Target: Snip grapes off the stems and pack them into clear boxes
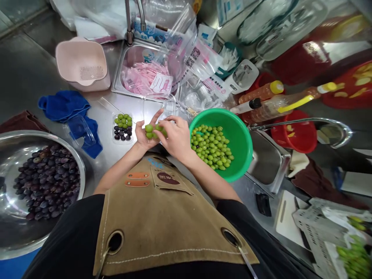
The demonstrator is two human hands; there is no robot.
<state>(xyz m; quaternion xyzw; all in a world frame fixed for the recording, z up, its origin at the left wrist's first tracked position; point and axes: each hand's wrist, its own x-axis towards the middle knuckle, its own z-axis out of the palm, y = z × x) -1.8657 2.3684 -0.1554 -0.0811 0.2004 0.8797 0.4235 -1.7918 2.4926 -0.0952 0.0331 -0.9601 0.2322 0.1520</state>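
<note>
In front of my apron, my left hand [141, 135] cups a clear plastic box, its transparent lid [158, 104] standing open behind it. Green grapes [149, 131] lie in this box. My right hand [178, 136] reaches over from the other side, fingertips pinched at a green grape; the fingers partly hide it. Just left of my hands, a filled clear box [123, 128] on the steel counter holds green grapes at the back and dark grapes at the front. A green basin [242, 155] of loose green grapes stands right of my right hand.
At left are a steel bowl [83, 170] of dark grapes, a blue cloth [64, 105] and a pink strainer basket [81, 58]. Behind stands a small sink [116, 77] with pink packets. Bottles [261, 93], a red bowl [302, 133] and another sink [266, 159] crowd the right.
</note>
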